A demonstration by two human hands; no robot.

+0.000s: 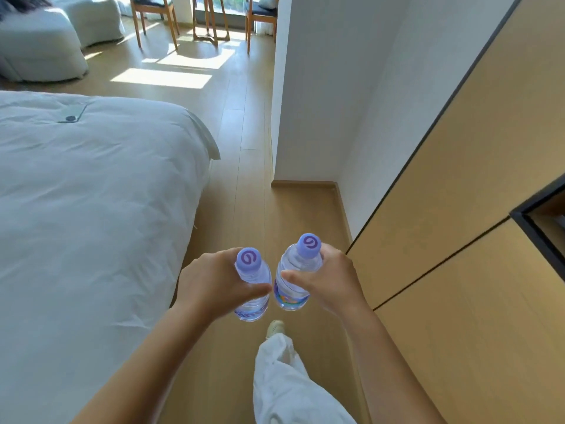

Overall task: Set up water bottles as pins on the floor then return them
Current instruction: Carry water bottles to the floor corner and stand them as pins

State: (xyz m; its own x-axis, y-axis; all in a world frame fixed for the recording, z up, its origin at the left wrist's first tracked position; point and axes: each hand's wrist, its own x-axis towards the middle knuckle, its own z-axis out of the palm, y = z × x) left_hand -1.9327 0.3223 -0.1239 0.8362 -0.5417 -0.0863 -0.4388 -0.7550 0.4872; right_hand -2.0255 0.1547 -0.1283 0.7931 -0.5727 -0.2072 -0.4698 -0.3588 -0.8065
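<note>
My left hand (214, 281) is wrapped around the left water bottle (253, 286), thumb laid across the near side of its clear body just under the shoulder and the other fingers curled round the far side, where I can't see them. My right hand (328, 281) grips the right water bottle (295, 278) the same way, thumb pointing inward across the front, fingers out of sight behind. Both bottles are held upright in the air above the floor (244, 123), just beside each other with a narrow gap between them, and the two thumb tips nearly meet in that gap. Each carries a lilac cap with a purple swirl on top: the left cap (248, 258) sits a little lower in my view than the right cap (309, 244). A colourful label band shows around the lower part of the right bottle; the left one's label is only partly visible at its base. Below the bottles I see a white trouser leg (293, 384) and a pale shoe (275, 328) on the wooden planks. To my left lies a bed (91, 209) with a white duvet; to my right stand wooden cabinet panels (474, 209) and a white wall (321, 102). Farther ahead, sunlight patches fall on the boards near wooden chairs (153, 16) and a pale sofa (42, 47).
</note>
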